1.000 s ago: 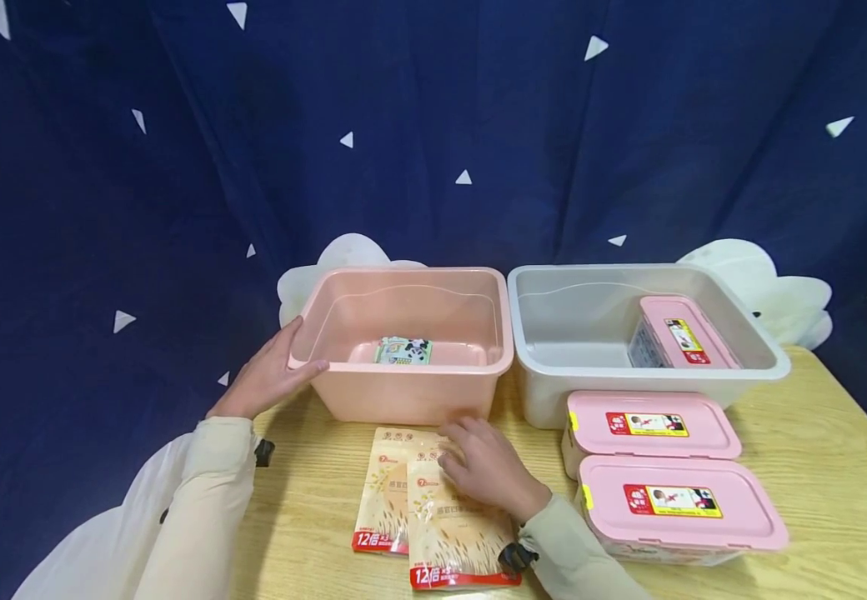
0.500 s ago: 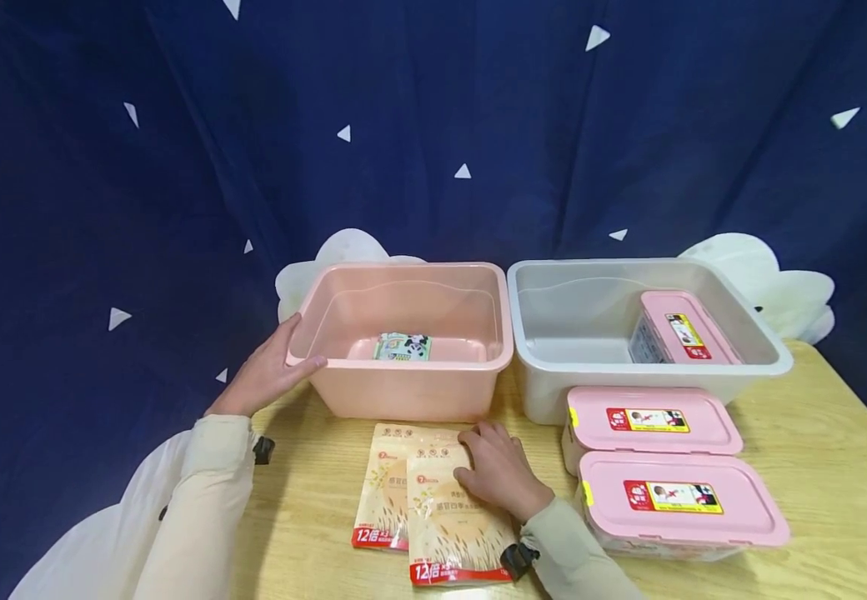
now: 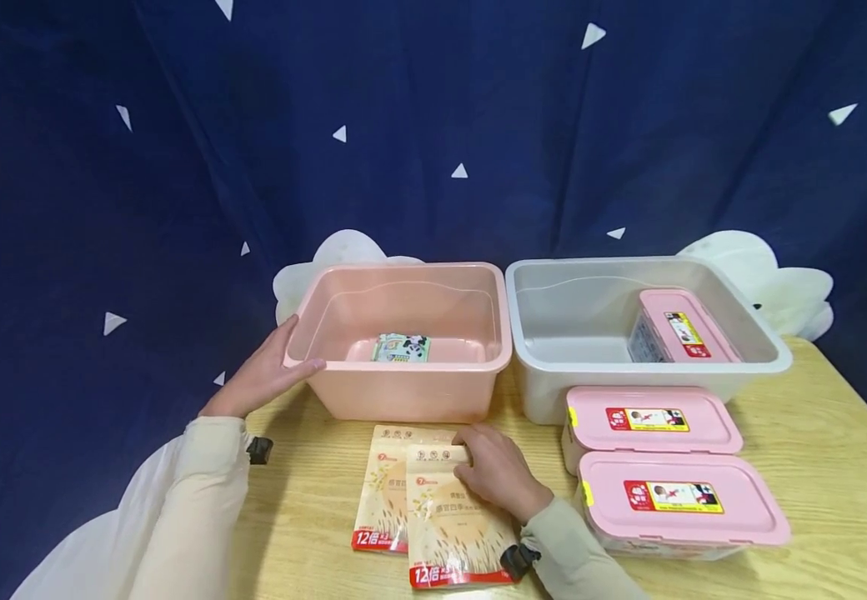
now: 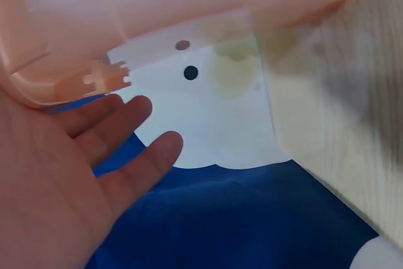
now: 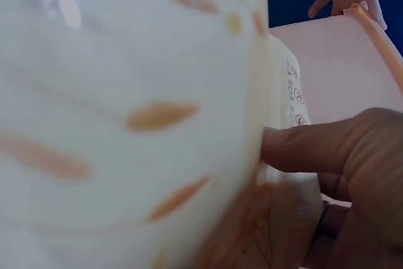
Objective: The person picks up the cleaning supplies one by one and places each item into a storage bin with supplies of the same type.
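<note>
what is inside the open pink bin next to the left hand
A small green packet with a panda print lies on the floor of the open pink bin. The near wall hides the strip of floor just behind it, so anything there can't be seen.

2 pink-lidded boxes (image 3: 681,500) sit in front of a grey tub (image 3: 583,317) holding 1 similar box (image 3: 684,325), a blue curtain (image 3: 433,100) behind

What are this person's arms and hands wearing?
Pale cream long sleeves: left sleeve and right sleeve. A small black device shows at the left wrist, another black device at the right. The left hand and right hand wear no gloves.
</note>
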Available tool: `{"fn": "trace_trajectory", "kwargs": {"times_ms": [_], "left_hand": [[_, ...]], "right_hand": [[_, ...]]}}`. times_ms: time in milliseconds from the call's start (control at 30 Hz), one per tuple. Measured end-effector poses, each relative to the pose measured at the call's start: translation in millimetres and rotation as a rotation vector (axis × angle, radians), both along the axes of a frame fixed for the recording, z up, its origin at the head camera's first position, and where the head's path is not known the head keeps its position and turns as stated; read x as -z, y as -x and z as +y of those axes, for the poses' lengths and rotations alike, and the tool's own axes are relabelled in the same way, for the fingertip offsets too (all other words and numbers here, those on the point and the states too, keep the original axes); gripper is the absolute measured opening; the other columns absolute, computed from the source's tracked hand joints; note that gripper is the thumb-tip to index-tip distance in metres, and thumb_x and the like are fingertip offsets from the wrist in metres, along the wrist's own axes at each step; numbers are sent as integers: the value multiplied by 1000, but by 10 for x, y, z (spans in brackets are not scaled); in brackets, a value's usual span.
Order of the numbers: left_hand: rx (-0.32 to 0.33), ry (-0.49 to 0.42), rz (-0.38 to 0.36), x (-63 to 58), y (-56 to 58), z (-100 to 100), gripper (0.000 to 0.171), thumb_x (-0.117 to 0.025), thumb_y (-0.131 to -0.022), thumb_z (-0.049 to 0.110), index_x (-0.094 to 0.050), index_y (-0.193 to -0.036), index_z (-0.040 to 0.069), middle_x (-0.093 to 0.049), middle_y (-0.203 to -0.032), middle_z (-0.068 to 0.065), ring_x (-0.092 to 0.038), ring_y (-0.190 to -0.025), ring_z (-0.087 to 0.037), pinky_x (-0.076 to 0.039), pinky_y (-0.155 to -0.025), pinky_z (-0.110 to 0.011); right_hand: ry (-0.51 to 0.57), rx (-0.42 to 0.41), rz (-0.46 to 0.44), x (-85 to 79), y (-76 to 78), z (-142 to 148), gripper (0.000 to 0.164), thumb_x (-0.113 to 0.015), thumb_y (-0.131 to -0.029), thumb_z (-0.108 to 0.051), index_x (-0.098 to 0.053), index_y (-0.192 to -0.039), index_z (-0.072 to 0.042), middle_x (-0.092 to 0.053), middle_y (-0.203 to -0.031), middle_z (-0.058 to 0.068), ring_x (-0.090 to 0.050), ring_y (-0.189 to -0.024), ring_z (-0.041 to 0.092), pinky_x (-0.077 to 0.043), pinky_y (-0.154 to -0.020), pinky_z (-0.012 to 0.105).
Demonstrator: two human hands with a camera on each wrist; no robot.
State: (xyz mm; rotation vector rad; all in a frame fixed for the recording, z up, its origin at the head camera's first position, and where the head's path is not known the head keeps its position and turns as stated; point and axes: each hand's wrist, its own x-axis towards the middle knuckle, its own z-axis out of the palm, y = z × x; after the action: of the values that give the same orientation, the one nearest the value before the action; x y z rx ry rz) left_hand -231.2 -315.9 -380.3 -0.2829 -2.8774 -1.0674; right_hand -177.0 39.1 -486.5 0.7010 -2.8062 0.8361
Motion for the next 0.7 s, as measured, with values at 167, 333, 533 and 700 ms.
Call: {"fn": "trace_trajectory", "kwargs": {"times_ms": [167,333,533,700], "left_hand": [[64,-42,2,-114,48,15,81,-75,-85,31,-35,-149,0,-50,-140,-23,-55,-122,-38,-42,-105,-54],[85,-42,-118,-183,34,13,95,-70,-88,34,-13,-157,1,-26,-157,-26,-35,-140,-42,-31,-114,-60],[57,-40,-154,-184,7,26,98,-66,-91,39,-1,-160,11,-14,-163,-23,-23,-148,-42,-23,-118,-63],[49,-45,-147,-155,41,36,96,-66,-91,43,-5,-160,15,-20,-162,-21,-28,-146,-39,-25,-117,-62]], "right_hand": [[38,-49,62,-45,-30,-15,20,-76,-71,-4,-70,-89,-9,-67,-87,1,-63,-79,17,-53,-71,34],[-9,-75,138,-162,-91,-16,17,-75,-70,-5,-65,-79,-16,-63,-74,-6,-57,-71,10,-45,-63,27],[-27,-104,133,-320,-129,-26,17,-73,-74,-4,-65,-79,-18,-57,-66,-9,-48,-61,6,-37,-56,21],[18,-142,36,-385,-139,-23,18,-66,-77,1,-68,-81,-16,-59,-66,-7,-45,-58,5,-38,-54,19]]}}
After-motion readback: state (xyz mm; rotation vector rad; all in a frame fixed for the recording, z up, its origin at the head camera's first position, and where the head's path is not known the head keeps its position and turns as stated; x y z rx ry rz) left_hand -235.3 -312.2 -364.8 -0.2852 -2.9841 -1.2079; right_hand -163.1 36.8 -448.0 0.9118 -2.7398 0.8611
